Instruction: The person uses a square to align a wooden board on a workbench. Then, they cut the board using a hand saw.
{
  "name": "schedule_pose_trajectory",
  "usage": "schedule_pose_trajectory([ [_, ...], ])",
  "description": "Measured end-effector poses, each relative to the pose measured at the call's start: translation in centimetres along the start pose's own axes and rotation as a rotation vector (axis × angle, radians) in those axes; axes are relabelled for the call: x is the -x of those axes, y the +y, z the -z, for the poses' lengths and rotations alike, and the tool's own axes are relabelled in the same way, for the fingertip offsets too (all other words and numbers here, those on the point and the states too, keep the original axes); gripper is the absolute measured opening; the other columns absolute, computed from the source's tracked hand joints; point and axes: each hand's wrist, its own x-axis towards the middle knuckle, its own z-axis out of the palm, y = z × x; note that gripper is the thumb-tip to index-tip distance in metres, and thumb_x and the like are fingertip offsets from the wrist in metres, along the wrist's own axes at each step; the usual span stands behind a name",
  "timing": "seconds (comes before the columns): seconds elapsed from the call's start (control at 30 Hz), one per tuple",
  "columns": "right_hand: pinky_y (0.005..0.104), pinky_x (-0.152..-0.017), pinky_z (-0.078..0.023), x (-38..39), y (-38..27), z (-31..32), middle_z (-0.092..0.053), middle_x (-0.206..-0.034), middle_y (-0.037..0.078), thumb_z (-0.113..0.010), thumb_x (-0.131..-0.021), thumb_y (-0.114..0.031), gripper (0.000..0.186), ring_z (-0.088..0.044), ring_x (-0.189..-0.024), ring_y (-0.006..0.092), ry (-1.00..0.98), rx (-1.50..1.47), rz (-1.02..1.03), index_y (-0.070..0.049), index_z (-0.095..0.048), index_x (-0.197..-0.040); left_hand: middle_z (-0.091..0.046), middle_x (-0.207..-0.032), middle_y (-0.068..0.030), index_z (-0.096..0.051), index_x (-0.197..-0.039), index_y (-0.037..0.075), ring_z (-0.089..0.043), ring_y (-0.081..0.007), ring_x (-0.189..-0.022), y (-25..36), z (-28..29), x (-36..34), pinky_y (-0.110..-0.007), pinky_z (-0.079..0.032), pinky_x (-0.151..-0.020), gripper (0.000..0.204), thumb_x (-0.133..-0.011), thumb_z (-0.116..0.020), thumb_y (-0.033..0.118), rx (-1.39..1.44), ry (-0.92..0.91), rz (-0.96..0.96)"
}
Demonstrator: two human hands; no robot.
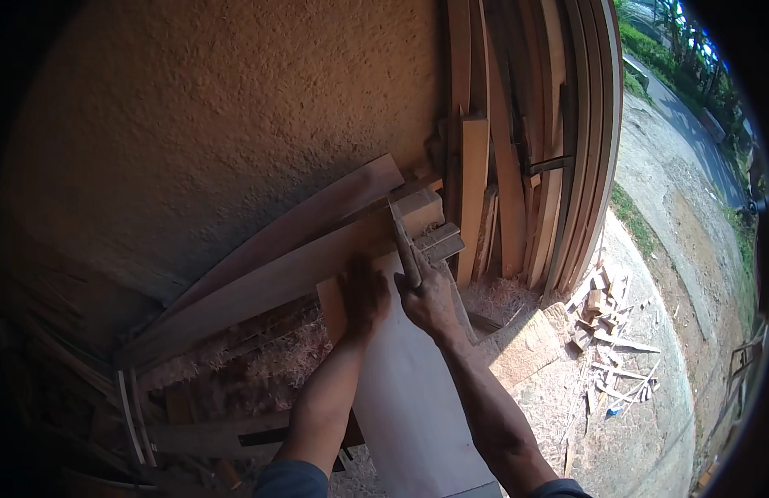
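Observation:
A wide pale wooden board [417, 407] runs away from me, its far end by a thick beam [310, 251]. My left hand [368, 297] is closed over the board's left edge near that end, its fingers dark in shadow. Just right of it, my right hand [428, 300] is wrapped round a narrow tool [405, 249] that tapers toward its far tip. The tool's exact kind is not clear. It slants up over the board's far end, its tip in front of a wood block [420, 211].
Long planks [559, 149] lean upright at the back right. Another board [293, 217] lies along the rough wall [235, 100]. Curly shavings [293, 361] fill the space left of my arms. Offcuts [608, 332] litter the sunlit ground at right.

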Motion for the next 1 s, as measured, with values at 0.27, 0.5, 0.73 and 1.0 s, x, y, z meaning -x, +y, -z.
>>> schedule_pose_trajectory([
  [0.27, 0.0383, -0.077, -0.062, 19.6, 3.1, 7.2, -0.072, -0.119, 0.025, -0.071, -0.093, -0.013, 0.066, -0.076, -0.095, 0.0352, -0.051, -0.037, 0.077, 0.000, -0.045, -0.152, -0.039, -0.159, -0.0255, -0.041, -0.152, -0.003, -0.033, -0.0391, -0.151, -0.6, 1.8, 0.1, -0.058, -0.023, -0.123, 0.057, -0.107, -0.042, 0.032, 0.238, 0.099, 0.064],
  [0.5, 0.0540, -0.084, -0.054, 1.7, 0.9, 1.3, -0.069, -0.109, 0.032, -0.066, -0.092, -0.019, 0.063, -0.068, -0.098, 0.0499, 0.013, -0.047, 0.081, -0.011, -0.048, -0.152, -0.040, -0.159, -0.0241, -0.039, -0.152, -0.002, -0.034, -0.0391, -0.150, 0.2, 1.6, -0.3, -0.056, -0.022, -0.123, 0.057, -0.107, -0.040, 0.033, 0.205, -0.008, 0.084],
  [0.73, 0.0387, -0.083, -0.061, 20.9, 2.7, 7.4, -0.072, -0.119, 0.024, -0.067, -0.093, -0.012, 0.064, -0.077, -0.096, 0.0349, -0.079, -0.051, 0.063, 0.001, -0.046, -0.151, -0.036, -0.163, -0.0208, -0.040, -0.153, -0.001, -0.029, -0.0373, -0.153, -2.0, 0.8, 1.2, -0.058, -0.022, -0.123, 0.058, -0.106, -0.042, 0.033, 0.151, 0.137, 0.066],
  [1.0, 0.0516, -0.079, -0.055, 1.9, 2.1, 0.3, -0.070, -0.091, 0.030, -0.066, -0.091, -0.016, 0.061, -0.069, -0.088, 0.0500, 0.082, -0.100, 0.114, -0.010, -0.050, -0.150, -0.034, -0.162, -0.0250, -0.039, -0.153, -0.003, -0.027, -0.0388, -0.154, 0.6, 3.6, -1.0, -0.059, -0.019, -0.124, 0.060, -0.103, -0.048, 0.030, 0.266, -0.195, 0.088],
])
